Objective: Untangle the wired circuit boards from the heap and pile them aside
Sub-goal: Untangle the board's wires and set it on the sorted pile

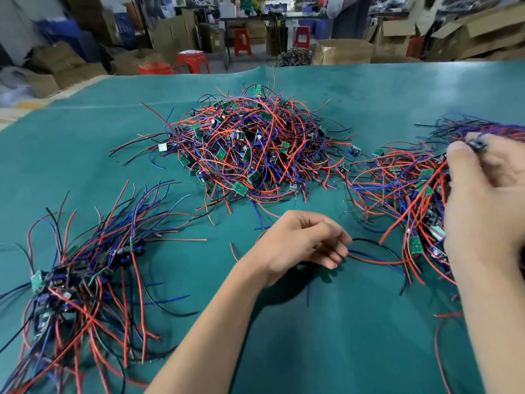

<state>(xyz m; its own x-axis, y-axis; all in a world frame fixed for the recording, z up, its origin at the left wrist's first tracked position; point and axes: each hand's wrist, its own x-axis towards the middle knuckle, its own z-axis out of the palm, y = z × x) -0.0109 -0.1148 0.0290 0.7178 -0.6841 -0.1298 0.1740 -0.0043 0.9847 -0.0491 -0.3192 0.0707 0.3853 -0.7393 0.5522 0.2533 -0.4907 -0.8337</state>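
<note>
A tangled heap [250, 149] of small green circuit boards with red, blue and black wires lies at the middle back of the green mat [326, 336]. A second tangle [403, 189] spreads at the right. At the left lies a combed-out pile [85, 274], its wires fanned out. My right hand [488, 200] is raised over the right tangle and pinches a small dark board [478, 144] between thumb and fingertips. My left hand [301, 245] rests low on the mat, its curled fingers pinching the red, blue and black wires [372, 255] that lead toward the right tangle.
The mat's far edge [255, 71] runs across the back. Beyond it stand red stools [193, 61], cardboard boxes [343, 51] and a crate of more wired parts [295, 56]. Loose wire ends stray over the mat near my right forearm.
</note>
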